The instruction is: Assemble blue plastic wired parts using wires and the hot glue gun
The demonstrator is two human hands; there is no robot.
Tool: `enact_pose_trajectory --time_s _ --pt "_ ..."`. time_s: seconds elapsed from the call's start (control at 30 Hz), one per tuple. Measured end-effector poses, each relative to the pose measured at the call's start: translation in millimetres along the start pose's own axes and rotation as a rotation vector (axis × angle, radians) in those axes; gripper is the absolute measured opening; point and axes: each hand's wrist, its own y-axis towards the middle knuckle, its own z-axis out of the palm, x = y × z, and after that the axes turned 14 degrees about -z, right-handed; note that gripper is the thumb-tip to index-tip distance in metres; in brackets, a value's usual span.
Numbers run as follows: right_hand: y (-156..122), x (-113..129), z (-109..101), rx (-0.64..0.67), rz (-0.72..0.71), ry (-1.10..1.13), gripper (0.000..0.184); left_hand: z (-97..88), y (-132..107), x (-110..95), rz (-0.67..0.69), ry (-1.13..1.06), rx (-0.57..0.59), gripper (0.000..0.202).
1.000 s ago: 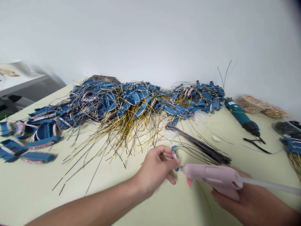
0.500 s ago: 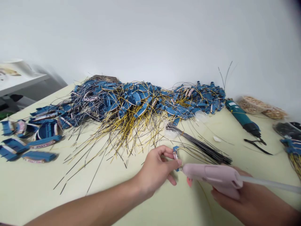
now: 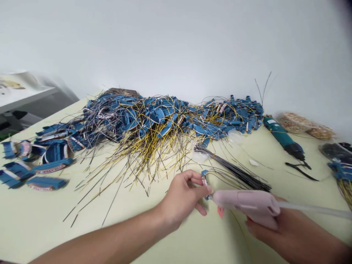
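Observation:
Between the thumb and fingers of my left hand (image 3: 185, 198) is a small blue plastic piece (image 3: 205, 176) with a printed pale strip; thin wires trail from it to the right. My right hand (image 3: 291, 223) is wrapped round the grip of a pale pink glue gun (image 3: 244, 201), with a translucent glue stick (image 3: 313, 208) running out of its back. The gun's nozzle end is at the blue piece, close to my left thumb; whether it touches cannot be made out. Just past my hands lies a bundle of black wires (image 3: 233, 167), tied near its left end.
A long heap of blue pieces with black and yellow wires (image 3: 159, 117) spans the table's back. Loose blue pieces (image 3: 45, 182) lie at the left. At the right are a teal electric screwdriver (image 3: 282, 137), bags of pale bits (image 3: 295, 122) and more wired blue pieces (image 3: 337, 170).
The glue gun and my right hand have shifted very slightly to the left and up. My left hand keeps its hold on the blue piece, almost unmoved.

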Motion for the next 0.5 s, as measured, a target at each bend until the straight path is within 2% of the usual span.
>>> enact_pose_trajectory --time_s 0.1,0.17,0.5 --pt "0.0 -2.6 -1.1 0.114 0.013 0.002 0.028 -0.1 0.3 0.1 -0.001 -0.004 -0.003 0.024" --pt "0.8 -2.2 -2.1 0.136 0.026 0.019 0.03 0.2 0.2 -0.1 -0.001 -0.006 -0.004 0.024" --pt "-0.2 -6.0 1.3 0.131 0.054 0.039 0.028 0.5 -0.3 1.2 -0.011 -0.012 -0.002 0.024"
